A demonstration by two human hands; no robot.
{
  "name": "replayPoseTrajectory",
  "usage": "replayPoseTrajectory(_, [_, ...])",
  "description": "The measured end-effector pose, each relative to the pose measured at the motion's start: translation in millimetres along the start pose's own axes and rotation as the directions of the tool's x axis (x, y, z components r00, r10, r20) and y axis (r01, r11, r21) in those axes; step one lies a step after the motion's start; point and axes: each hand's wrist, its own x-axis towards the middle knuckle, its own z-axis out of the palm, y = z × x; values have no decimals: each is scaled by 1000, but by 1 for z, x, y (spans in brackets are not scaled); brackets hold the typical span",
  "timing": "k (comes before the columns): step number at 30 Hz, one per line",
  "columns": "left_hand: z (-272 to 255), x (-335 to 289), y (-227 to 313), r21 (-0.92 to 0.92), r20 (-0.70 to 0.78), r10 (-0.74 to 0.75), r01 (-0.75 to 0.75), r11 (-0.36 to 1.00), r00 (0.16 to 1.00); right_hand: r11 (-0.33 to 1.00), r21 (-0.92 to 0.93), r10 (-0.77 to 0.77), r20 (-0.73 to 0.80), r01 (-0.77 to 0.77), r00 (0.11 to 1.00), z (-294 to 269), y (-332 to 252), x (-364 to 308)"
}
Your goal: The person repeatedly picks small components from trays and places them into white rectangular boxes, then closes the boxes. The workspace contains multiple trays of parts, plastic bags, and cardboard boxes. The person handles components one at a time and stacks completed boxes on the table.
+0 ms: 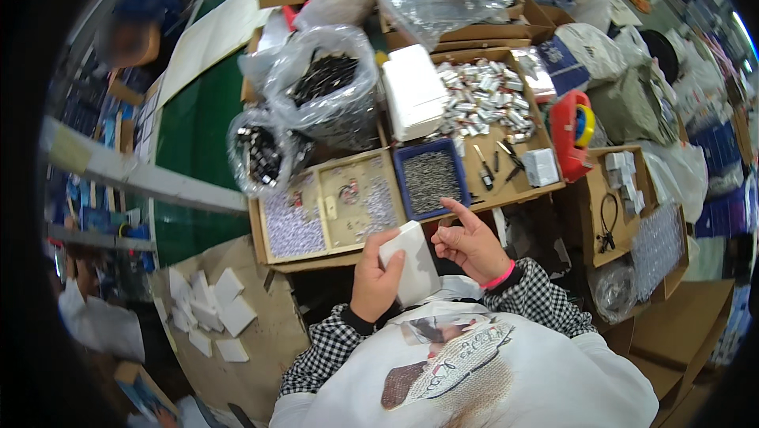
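My left hand (373, 282) grips a flat white box (414, 270) by its left side, thumb across the face, in front of my chest. Just right of the box is my right hand (476, 252), its index finger stretched out. The thumb and other fingers are drawn together; any small thing between them is too small to make out. Beyond the hands sits a blue bin (400, 175) full of small dark metal pins or screws. To its left lies a divided wooden tray (341, 226) of small pale purple parts.
A shallow cardboard box (474, 151) holds many silver-white parts, a white stack (413, 92) and dark tools. Plastic bags (320, 115) of black parts stand back left. White boxes (207, 301) lie on cardboard at left. A red-and-yellow tape dispenser (571, 131) stands at right.
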Motion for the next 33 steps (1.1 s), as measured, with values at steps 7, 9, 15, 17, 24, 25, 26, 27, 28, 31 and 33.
replayPoseTrajectory(7, [-15, -16, 16, 258, -136, 98, -60, 964, 986, 1000, -21, -23, 20, 23, 1000, 57, 29, 5])
replayPoseTrajectory(9, [-20, -21, 19, 292, -132, 85, -43, 955, 988, 997, -69, -15, 17, 16, 1000, 62, 30, 7])
replayPoseTrajectory(15, [-28, -29, 24, 329, -151, 138, -82, 941, 979, 981, -188, -43, 29, 47, 999, 74, 34, 10])
replayPoseTrajectory(17, [-29, -29, 23, 342, -170, 224, -156, 927, 960, 978, -201, -41, 42, 49, 998, 76, 34, 10])
replayPoseTrajectory(24, [-36, -23, 23, 398, -28, 425, -380, 835, 905, 964, -259, -45, 41, 55, 998, 77, 33, 10])
replayPoseTrajectory(25, [-36, -23, 24, 380, -26, 405, -366, 850, 914, 964, -259, -49, 50, 60, 998, 77, 32, 10])
replayPoseTrajectory(26, [-36, -23, 25, 348, -21, 387, -356, 867, 922, 963, -261, -53, 52, 64, 997, 76, 32, 10])
replayPoseTrajectory(27, [-35, -23, 26, 370, -12, 376, -345, 862, 927, 962, -265, -58, 54, 71, 997, 76, 32, 10])
replayPoseTrajectory(28, [-36, -22, 27, 379, 1, 364, -337, 862, 931, 961, -270, -52, 51, 64, 997, 77, 31, 10])
replayPoseTrajectory(31, [-34, -21, 29, 413, -18, 360, -321, 852, 933, 957, -288, -33, 41, 43, 999, 78, 28, 9])
replayPoseTrajectory(33, [-32, -23, 29, 426, -43, 272, -229, 876, 961, 950, -312, 0, 1, 1, 1000, 78, 24, 9])
